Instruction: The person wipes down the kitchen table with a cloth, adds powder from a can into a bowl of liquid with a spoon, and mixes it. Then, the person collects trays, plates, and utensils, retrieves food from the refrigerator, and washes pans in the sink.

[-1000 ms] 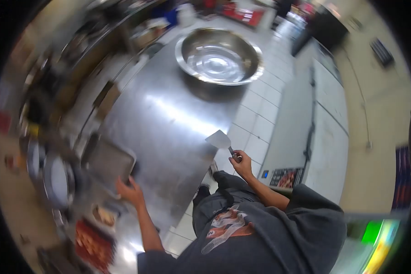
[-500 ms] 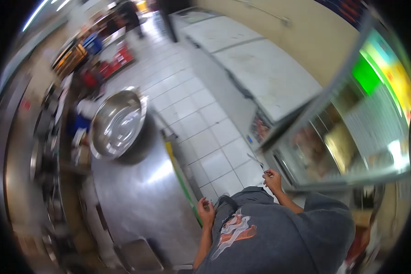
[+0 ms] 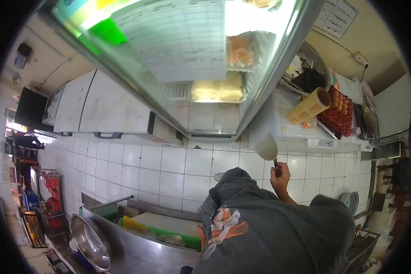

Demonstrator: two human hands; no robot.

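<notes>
My right hand (image 3: 280, 176) is closed around the dark handle of a spatula (image 3: 266, 148). Its broad, pale blade points up and to the left, over the tiled floor in front of a glass-door fridge (image 3: 205, 132). My left hand (image 3: 202, 236) shows only as a sliver beside my dark shirt, close to a green-edged tray (image 3: 191, 240) at the steel counter. Its fingers are hidden. Behind the fridge glass lies a tray of pale yellow food (image 3: 218, 91).
At left stand a white chest freezer (image 3: 118, 102) and, lower down, a large steel bowl (image 3: 90, 244) on the steel counter (image 3: 146, 255). A wrap roll (image 3: 309, 106) and a red egg tray (image 3: 335, 119) rest on a white surface at right.
My view has swung right, so the fridge now stands straight ahead and the bowl sits lower left. The spatula has turned from edge-on to show its broad face. My left hand is now mostly hidden.
</notes>
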